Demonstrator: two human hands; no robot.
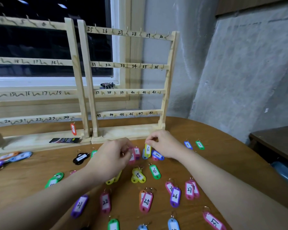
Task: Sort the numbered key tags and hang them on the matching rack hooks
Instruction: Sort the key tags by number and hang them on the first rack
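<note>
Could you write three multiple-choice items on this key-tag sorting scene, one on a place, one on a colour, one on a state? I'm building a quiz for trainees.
1. Where does the orange plastic key tag hang?
A. on the left wooden rack, under hook 24
B. on the right rack, at hook 30
C. flat on the table

2. What colour is the plastic tag numbered 16?
A. pink
B. green
C. black

3. What is the right hand doing?
A. resting flat on the table
B. gripping a rack post
C. pinching the ring of the yellow tag numbered 6

Key: 1 A, it dangles below the bottom rail's last hook, marked 24; 2 B, its frame is green around the white label; 3 C, the fingertips meet at the ring with the tag hanging beneath.
</note>
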